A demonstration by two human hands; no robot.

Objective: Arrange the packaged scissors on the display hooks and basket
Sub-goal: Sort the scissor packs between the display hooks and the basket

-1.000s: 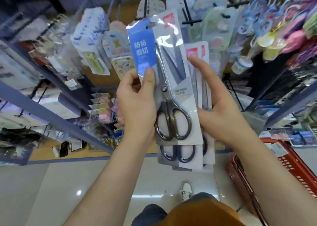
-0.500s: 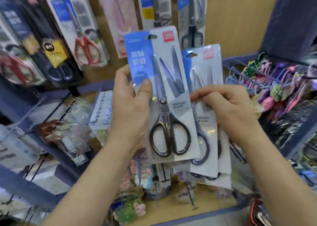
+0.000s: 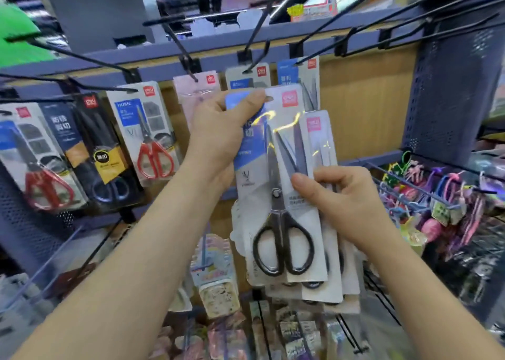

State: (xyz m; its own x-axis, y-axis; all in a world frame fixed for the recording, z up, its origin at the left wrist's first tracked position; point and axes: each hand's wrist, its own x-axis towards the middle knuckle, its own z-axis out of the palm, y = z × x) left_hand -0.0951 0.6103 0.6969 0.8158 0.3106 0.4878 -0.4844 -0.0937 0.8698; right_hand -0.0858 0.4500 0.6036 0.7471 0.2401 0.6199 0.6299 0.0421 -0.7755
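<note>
The step in hand looks like peeling the front pack (image 3: 284,196) off the stack (image 3: 330,280) and threading it onto a hook (image 3: 255,51) of the blue rail (image 3: 213,45). To do it well, the right hand's (image 3: 347,196) thumb should lift off the front card so that only 1 pack comes away. The left hand (image 3: 218,133) should slide its thumb aside from the hang hole (image 3: 270,97), which it nearly covers. Then the hole should be aimed at the hook's tip and the card pushed back toward the rail, square rather than twisted, so the plastic does not tear.

The left hand pinches the pack's top left corner just below the rail. The right hand, lower below the rail, grips the stack with its fingers curled round the right edge and its thumb pressed on the front card.

The front pack is a white card with a blue band, a red logo square and a glossy blister catching glare. It holds black-handled scissors, blades pointing up toward the rail. Several similar packs fan out behind it.
</note>
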